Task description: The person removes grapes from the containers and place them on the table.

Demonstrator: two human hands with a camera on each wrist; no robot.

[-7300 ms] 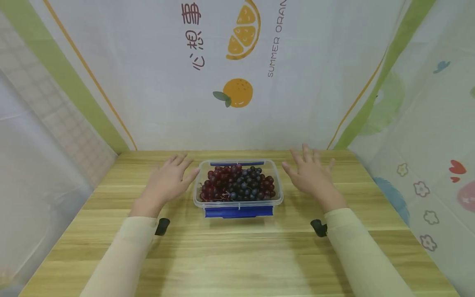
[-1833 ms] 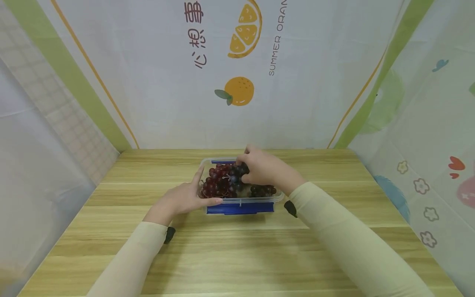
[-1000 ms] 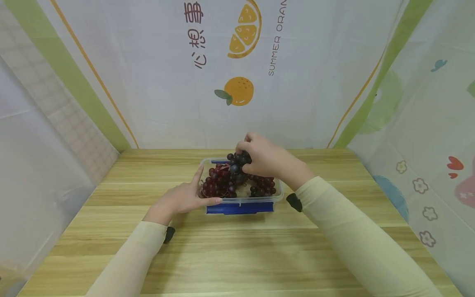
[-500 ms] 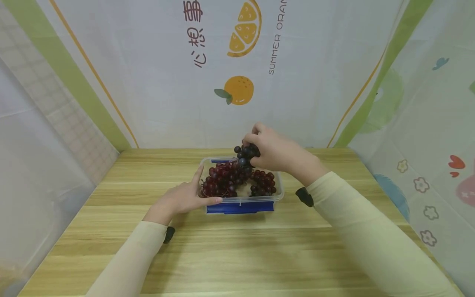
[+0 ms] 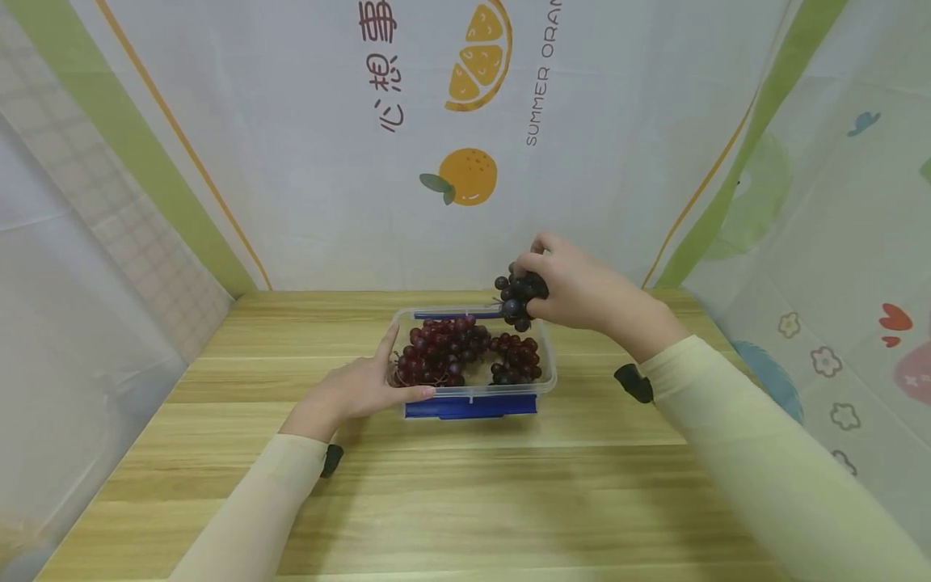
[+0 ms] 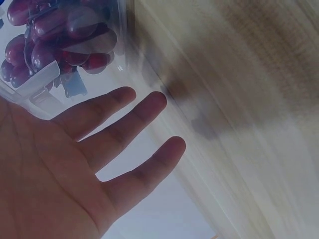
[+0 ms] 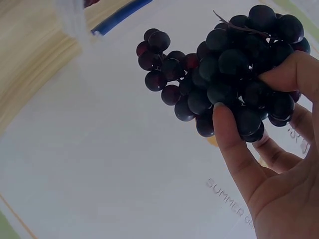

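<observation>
In the head view my right hand point(image 5: 582, 291) pinches a bunch of dark grapes point(image 5: 520, 295) above the back right of the clear plastic container point(image 5: 502, 391). The right wrist view shows thumb and fingers around the dark bunch point(image 7: 229, 69), its thin stem poking out. My left hand point(image 5: 352, 390) rests at the container's front left corner, thumb along the front rim and index finger along the left side. Its other fingers reach out straight in the left wrist view point(image 6: 134, 127). Red grapes point(image 5: 436, 347) fill the container's left, with a smaller cluster point(image 5: 518, 358) at right.
The container stands on a wooden table point(image 5: 465, 493), its blue latch point(image 5: 469, 406) hanging at the front. A printed white cloth point(image 5: 327, 202) rises behind the table's back edge. More cloth hangs at both sides.
My left hand has come to the container's corner. My right hand has taken the dark grapes, lifted them out and moved them up and right, baring part of the container's bottom.
</observation>
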